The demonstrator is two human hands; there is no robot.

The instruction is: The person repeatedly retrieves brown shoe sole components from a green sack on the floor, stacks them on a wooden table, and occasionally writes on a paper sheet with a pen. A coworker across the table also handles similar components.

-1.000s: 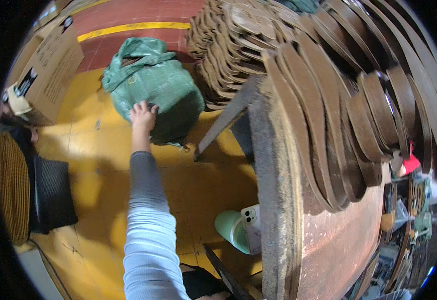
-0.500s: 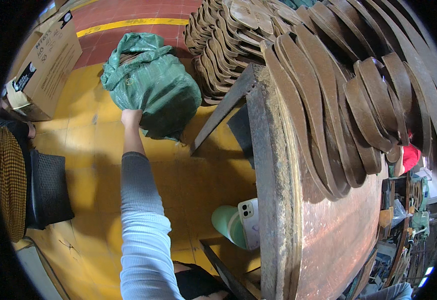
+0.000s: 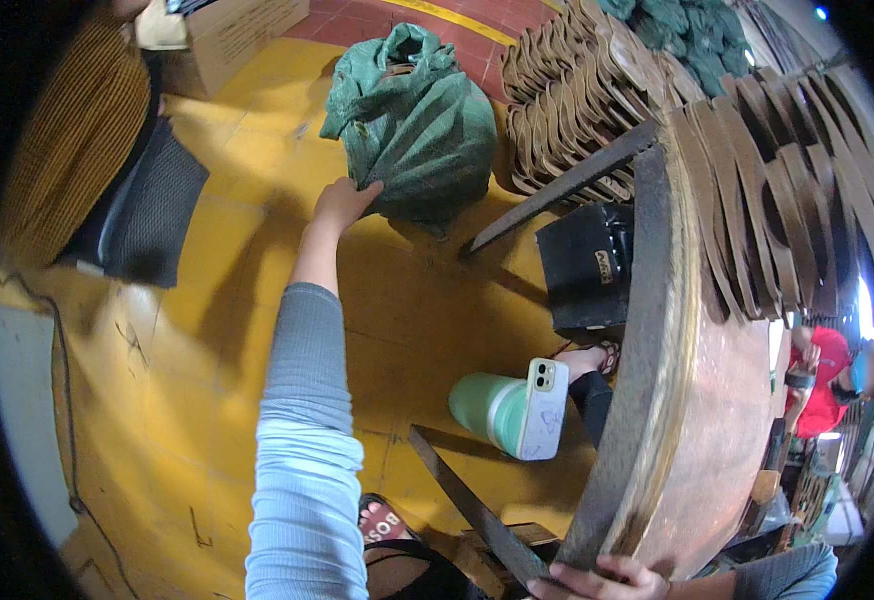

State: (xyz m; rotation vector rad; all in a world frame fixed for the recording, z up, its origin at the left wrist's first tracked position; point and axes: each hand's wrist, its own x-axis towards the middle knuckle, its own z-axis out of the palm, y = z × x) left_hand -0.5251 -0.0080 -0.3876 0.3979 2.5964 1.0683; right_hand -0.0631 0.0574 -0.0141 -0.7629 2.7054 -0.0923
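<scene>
My left hand (image 3: 342, 204) reaches out over the yellow floor and grips the lower left side of a bulging green woven sack (image 3: 419, 124) that stands beside the table. My right hand (image 3: 597, 580) rests at the bottom edge, its fingers curled over the near rim of a worn brown metal table (image 3: 657, 420). On that table lie several rows of brown curved cut-out pieces (image 3: 767, 200), stacked on edge.
A green flask with a white phone (image 3: 517, 410) leaning on it stands on the floor under the table. A black box (image 3: 587, 265) sits by the table's leg. A cardboard box (image 3: 237, 35) and a dark mat (image 3: 142, 215) lie at the far left. A person in red (image 3: 817, 385) is at the right.
The view has swung, so the sack and floor now sit further right and lower. My left hand has closed on the sack's side. My right hand has come into view on the table's rim.
</scene>
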